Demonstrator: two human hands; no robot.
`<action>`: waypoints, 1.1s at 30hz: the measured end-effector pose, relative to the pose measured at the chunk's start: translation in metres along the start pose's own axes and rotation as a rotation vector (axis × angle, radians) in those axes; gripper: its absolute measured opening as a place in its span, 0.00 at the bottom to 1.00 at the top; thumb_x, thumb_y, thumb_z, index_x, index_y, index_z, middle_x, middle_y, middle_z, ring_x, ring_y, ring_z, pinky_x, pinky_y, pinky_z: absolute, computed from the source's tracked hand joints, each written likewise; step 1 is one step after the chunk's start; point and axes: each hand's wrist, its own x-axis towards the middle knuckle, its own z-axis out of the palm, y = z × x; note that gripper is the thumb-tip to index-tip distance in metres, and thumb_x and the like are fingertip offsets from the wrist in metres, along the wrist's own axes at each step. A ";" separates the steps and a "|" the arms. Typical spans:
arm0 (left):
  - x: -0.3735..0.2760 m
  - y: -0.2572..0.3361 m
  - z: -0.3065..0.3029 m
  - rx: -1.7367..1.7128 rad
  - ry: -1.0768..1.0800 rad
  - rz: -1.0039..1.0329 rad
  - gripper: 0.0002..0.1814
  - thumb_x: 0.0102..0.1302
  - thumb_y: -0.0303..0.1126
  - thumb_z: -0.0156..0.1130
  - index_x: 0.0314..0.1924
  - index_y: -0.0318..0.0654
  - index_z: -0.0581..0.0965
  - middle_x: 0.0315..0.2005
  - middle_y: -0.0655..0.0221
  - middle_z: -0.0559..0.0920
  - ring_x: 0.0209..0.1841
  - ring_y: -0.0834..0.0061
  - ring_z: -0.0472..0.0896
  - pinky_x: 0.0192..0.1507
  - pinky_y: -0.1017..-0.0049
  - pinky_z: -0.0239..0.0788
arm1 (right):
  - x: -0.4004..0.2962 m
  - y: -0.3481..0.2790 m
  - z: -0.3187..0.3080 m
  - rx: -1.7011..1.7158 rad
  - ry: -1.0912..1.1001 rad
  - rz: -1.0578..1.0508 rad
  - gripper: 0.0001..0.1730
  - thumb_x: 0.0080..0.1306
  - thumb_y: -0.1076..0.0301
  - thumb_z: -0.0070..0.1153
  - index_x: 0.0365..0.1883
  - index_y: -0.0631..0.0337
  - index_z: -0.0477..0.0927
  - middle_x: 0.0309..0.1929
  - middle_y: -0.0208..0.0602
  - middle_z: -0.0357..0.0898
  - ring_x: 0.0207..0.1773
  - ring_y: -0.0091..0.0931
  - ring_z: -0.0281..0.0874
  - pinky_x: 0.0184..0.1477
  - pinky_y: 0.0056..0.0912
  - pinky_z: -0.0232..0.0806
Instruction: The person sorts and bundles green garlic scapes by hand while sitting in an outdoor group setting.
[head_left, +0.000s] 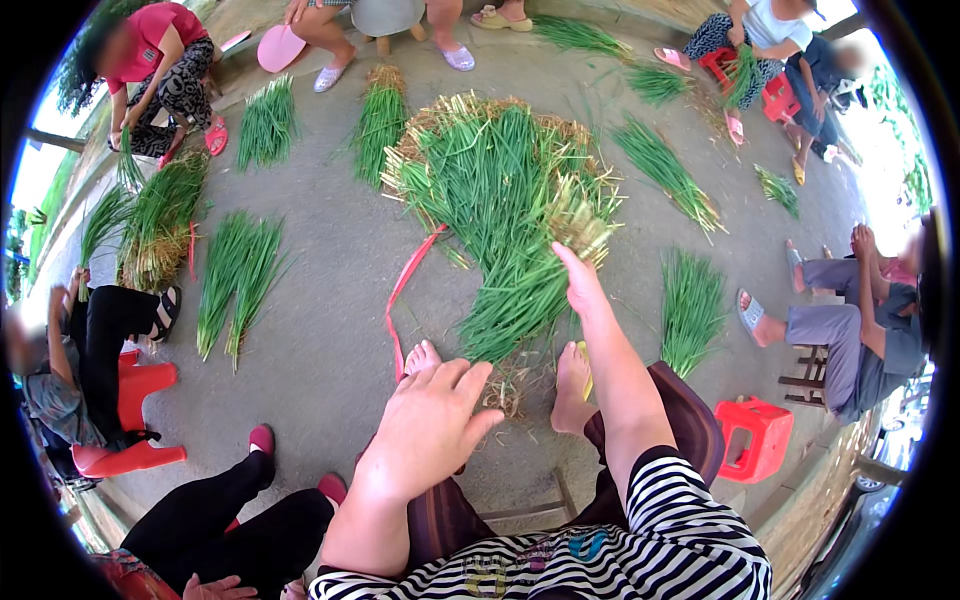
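Observation:
My right hand (579, 279) grips a bunch of garlic chives (510, 311) near its pale root end, with the thumb on top and the other fingers hidden. The bunch's green leaves hang down and left, towards my feet. Behind it lies a large heap of garlic chives (487, 165), its cut pale ends and dry brown sheaths around the rim. My left hand (439, 420) is empty, palm down, thumb apart from the fingers, in front of my left foot. Some dry trimmings (506, 394) lie on the ground between my feet.
A red strap (405, 289) runs from the heap towards my left foot. Smaller chive bunches lie left (238, 281) and right (691, 311). A red plastic stool (752, 441) stands at my right. Several people sit around, some holding chives; a person's black-trousered legs (217, 517) extend at lower left.

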 end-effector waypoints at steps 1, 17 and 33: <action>0.001 -0.001 0.002 0.002 -0.006 0.001 0.25 0.62 0.41 0.65 0.55 0.36 0.74 0.45 0.56 0.81 0.48 0.51 0.80 0.50 0.59 0.72 | -0.001 -0.004 0.016 -0.129 0.043 -0.050 0.35 0.59 0.54 0.68 0.62 0.57 0.72 0.59 0.39 0.75 0.61 0.34 0.71 0.63 0.42 0.63; 0.037 -0.013 0.027 -0.094 -0.129 0.042 0.29 0.64 0.46 0.62 0.59 0.35 0.74 0.53 0.50 0.78 0.57 0.51 0.76 0.58 0.59 0.68 | 0.005 -0.062 0.024 0.140 -0.058 -0.071 0.33 0.60 0.65 0.68 0.63 0.59 0.70 0.56 0.36 0.77 0.58 0.32 0.75 0.61 0.41 0.67; 0.139 -0.022 0.061 -0.586 0.512 0.144 0.38 0.65 0.39 0.66 0.69 0.32 0.62 0.67 0.51 0.68 0.70 0.62 0.64 0.71 0.68 0.53 | -0.124 -0.189 0.033 0.003 -0.497 -0.089 0.26 0.65 0.69 0.61 0.61 0.61 0.72 0.56 0.33 0.78 0.58 0.27 0.74 0.61 0.36 0.67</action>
